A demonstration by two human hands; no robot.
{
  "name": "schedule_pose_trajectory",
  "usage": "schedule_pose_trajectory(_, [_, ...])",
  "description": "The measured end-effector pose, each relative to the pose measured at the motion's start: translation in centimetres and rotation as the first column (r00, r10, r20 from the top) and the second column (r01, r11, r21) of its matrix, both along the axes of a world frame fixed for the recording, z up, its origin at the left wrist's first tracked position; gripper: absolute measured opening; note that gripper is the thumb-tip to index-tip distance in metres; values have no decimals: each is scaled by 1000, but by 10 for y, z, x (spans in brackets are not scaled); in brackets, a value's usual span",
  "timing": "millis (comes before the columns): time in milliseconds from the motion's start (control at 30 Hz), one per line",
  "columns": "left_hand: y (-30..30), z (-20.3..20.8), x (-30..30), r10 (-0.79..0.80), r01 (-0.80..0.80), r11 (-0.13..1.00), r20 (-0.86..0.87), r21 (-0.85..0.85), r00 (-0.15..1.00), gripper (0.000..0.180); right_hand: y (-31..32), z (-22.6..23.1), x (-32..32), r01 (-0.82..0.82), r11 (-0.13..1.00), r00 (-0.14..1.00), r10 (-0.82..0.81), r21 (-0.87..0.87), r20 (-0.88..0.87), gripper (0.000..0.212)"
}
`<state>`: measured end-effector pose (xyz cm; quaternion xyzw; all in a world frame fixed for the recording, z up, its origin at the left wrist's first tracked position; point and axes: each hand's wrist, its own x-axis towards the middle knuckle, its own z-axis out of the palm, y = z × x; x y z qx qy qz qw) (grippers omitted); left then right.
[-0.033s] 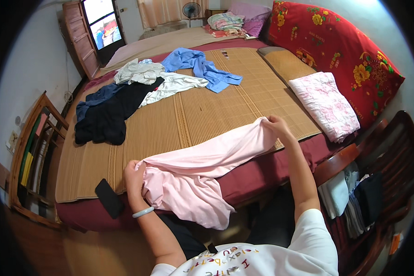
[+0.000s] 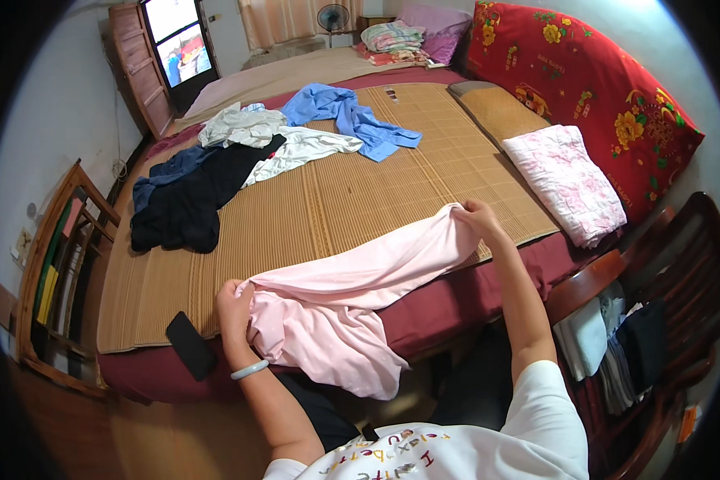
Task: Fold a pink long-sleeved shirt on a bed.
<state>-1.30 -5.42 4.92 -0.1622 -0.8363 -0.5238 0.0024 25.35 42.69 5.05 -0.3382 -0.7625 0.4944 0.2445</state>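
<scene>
A soft pale pink garment [image 2: 360, 268] is stretched between my two hands at the bed's near edge. My left hand [image 2: 234, 308] is closed on its bunched left end, and my right hand [image 2: 478, 220] pinches the far right end, lifted a little. Between them a long strip of cloth runs taut, while a second loose part hangs in folds over the bed's edge. Its exact kind cannot be told. Close to my left hand lies a black phone [image 2: 190, 346], partly over the edge of the mat.
A bamboo mat [image 2: 376, 192] covers the bed. Black clothing [image 2: 192, 200], a white garment [image 2: 300, 148] and a blue shirt [image 2: 340, 112] lie heaped at far left. A folded pink-white quilt [image 2: 566, 184] rests at right. Beside me, a wooden chair [image 2: 588, 280] holds folded clothes [image 2: 582, 340].
</scene>
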Motion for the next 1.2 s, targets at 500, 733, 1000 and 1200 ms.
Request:
schedule_pose_trajectory(500, [0,5,-3,6,-24,991,-141,-131,990,24,22,-51,-40,149,898,876,-314,413,366,37])
schedule_pose_trajectory(733, [3,18,6,23,-34,993,-104,-109,994,25,10,-46,-28,224,974,902,-190,45,-387,22])
schedule_pose_trajectory(1000, [5,24,12,106,-33,967,-283,251,953,17,-33,23,36,141,990,747,-119,-19,-654,14])
schedule_pose_trajectory(1200, [2,22,13,-75,115,979,-229,166,971,19,-50,21,64,152,987,677,-147,-58,-722,25])
